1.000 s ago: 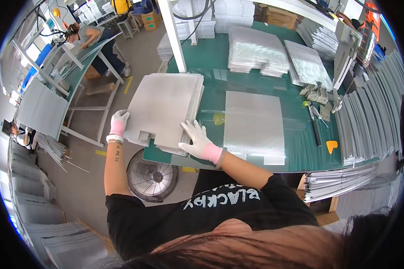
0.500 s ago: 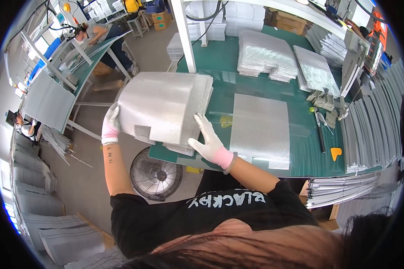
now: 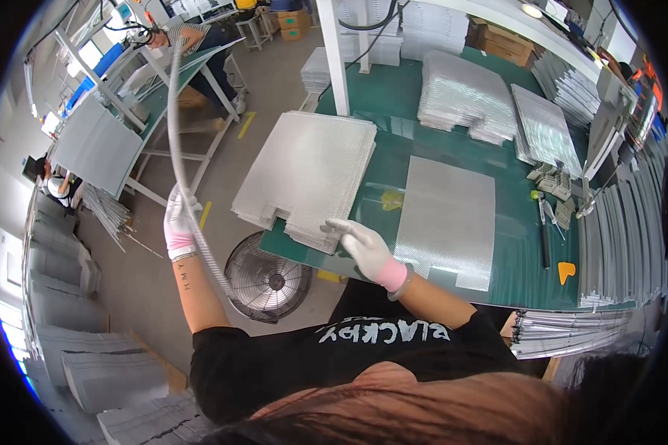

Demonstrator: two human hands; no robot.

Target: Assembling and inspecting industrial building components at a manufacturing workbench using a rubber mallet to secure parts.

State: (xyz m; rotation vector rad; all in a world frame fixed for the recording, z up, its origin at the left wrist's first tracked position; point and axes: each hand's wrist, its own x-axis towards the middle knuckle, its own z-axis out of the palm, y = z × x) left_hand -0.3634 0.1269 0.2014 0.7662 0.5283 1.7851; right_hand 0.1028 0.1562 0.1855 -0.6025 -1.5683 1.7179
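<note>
In a white and pink glove, my left hand [image 3: 178, 222] grips a thin mesh sheet [image 3: 174, 133]. The sheet stands nearly upright and shows almost edge-on, left of the table. A stack of silvery mesh sheets [image 3: 304, 170] with a notched near edge lies at the table's left side. At the near right corner of that stack is my gloved right hand [image 3: 371, 256], its fingers stretched out and nothing visible in it. Whether the fingertips press on the stack I cannot tell. A single mesh sheet [image 3: 447, 222] lies flat to the right of this hand.
More mesh stacks [image 3: 467, 96] stand at the back of the green table [image 3: 382, 137]. Clips [image 3: 553, 182], a black-handled tool [image 3: 545, 245] and an orange piece [image 3: 565, 272] lie at right. A floor fan [image 3: 271, 278] stands below the table edge. Other people [image 3: 182, 41] work at far left.
My left hand has lifted the top sheet off the stack and swung it left, tilting it upright. My right hand stays by the stack's corner. The view has shifted slightly.
</note>
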